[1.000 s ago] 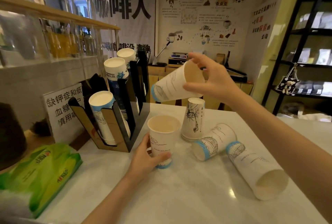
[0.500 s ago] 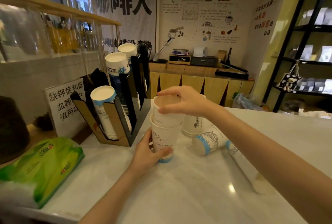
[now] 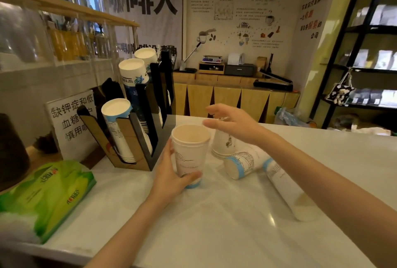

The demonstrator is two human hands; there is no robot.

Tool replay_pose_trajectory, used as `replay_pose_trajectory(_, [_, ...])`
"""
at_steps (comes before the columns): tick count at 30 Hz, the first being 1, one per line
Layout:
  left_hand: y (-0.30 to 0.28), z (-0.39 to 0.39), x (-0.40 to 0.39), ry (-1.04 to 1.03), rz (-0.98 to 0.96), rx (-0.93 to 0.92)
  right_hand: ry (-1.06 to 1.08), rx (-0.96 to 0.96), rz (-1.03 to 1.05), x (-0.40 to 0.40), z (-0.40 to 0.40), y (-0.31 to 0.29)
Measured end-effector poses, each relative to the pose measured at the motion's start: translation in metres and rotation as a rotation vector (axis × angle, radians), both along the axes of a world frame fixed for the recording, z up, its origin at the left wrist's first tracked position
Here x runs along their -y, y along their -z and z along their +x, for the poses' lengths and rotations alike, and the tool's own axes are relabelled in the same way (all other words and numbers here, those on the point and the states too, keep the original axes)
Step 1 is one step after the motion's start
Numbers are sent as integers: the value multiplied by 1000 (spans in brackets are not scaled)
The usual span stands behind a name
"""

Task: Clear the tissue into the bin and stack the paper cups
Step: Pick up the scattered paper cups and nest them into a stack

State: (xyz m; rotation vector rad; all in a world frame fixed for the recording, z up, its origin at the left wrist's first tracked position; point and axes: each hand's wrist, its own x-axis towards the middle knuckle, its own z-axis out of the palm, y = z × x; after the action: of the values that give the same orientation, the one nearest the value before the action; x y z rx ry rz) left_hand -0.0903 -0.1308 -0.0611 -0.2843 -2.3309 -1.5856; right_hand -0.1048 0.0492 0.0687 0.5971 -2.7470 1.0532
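Note:
An upright stack of two nested white paper cups (image 3: 190, 151) stands on the white counter (image 3: 225, 224), and my left hand (image 3: 171, 173) grips its lower part. Just right of the stack's rim, my right hand (image 3: 232, 122) hovers with fingers spread and nothing in it. Behind that hand an upside-down cup (image 3: 223, 145) stands on the counter. Two more cups lie on their sides to the right: a nearer-centre one (image 3: 245, 164) and a longer one (image 3: 287, 192) partly behind my right forearm. No loose tissue or bin is visible.
A black and wood cup dispenser (image 3: 137, 121) with several cup stacks stands at the back left, a white sign (image 3: 68, 121) beside it. A green tissue pack (image 3: 45, 194) lies at the counter's left edge. Black shelving (image 3: 365, 63) rises at the right.
My right hand brought a cup down into the upright cup held by my left hand, pushed it in, then let go and lifted away to the right.

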Motion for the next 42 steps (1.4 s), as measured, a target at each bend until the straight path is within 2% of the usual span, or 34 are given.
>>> replay_pose_trajectory(3, [-17, 7, -8, -183, -152, -319, 102, -39, -20, -39, 4, -1])
replay_pose_trajectory(6, [-38, 10, -24, -249, -296, -643, 199, -54, -10, -74, 12, 3])
replay_pose_trajectory(8, [-51, 10, -43, -212, -385, -795, 259, -32, 20, -95, 18, 9])
replay_pose_trajectory(10, [-60, 13, -67, -118, -436, -845, 317, 27, 39, -113, 23, 16])
replay_pose_trajectory(14, [-63, 14, -113, 73, -546, -677, 430, 192, 109, -141, 34, 30])
replay_pose_trajectory(19, [-50, -4, -152, 136, -746, -223, 525, 580, 68, -159, 43, 51])
replay_pose_trajectory(22, [-38, -14, -163, 81, -831, -128, 507, 690, 23, -166, 45, 67])
replay_pose_trajectory(27, [-22, -20, -164, 8, -942, -85, 506, 718, -141, -174, 40, 77])
replay_pose_trajectory(30, [-24, -23, -157, 9, -836, -77, 498, 742, -205, -182, 36, 75])
replay_pose_trajectory(35, [-42, -16, -151, 24, -427, -128, 416, 793, -288, -187, 33, 71])
replay_pose_trajectory(39, [-66, -3, -144, 29, -207, -216, 357, 719, -376, -173, 26, 61])
replay_pose_trajectory(42, [-94, 7, -130, -5, -92, -290, 303, 643, -352, -159, 19, 48])
